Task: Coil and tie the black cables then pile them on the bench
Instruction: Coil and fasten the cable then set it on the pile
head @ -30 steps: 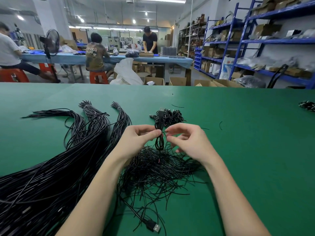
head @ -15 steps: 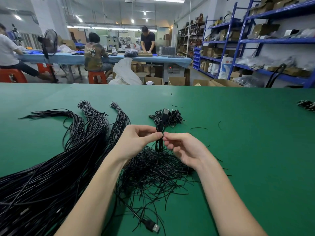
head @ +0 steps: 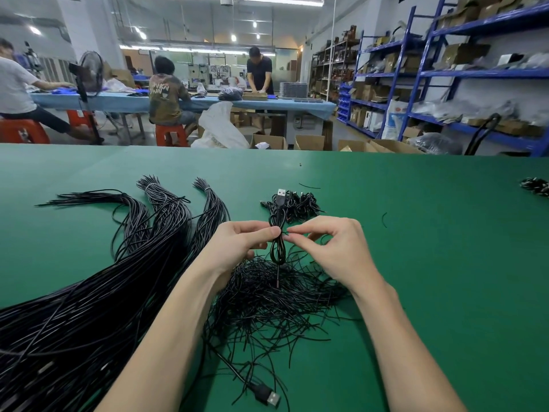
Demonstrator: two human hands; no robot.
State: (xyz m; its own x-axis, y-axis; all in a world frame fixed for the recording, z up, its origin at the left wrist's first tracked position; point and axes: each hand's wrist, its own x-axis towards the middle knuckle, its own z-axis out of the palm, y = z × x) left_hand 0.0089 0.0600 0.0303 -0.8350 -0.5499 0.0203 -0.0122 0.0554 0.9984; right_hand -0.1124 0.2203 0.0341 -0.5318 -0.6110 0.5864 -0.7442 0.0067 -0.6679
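Note:
A coiled black USB cable (head: 277, 233) stands upright between my hands above the green bench (head: 430, 263), its USB plug at the top. My left hand (head: 240, 242) pinches the coil at its middle. My right hand (head: 329, 245) pinches a thin black tie at the coil's right side. Under my hands lies a heap of short black tie wires (head: 276, 304). A small pile of tied coils (head: 297, 202) lies just beyond the held cable. Long bundles of black cables (head: 98, 278) spread across the left of the bench.
A loose USB plug (head: 267, 395) on a cable lies near the front edge between my forearms. More black coils (head: 534, 185) sit at the far right edge. People work at a blue table (head: 124, 99) behind; blue shelves (head: 445, 75) stand at the right.
My right hand has closed in on the coil and now pinches the tie beside my left thumb. The coil has stayed upright between the hands.

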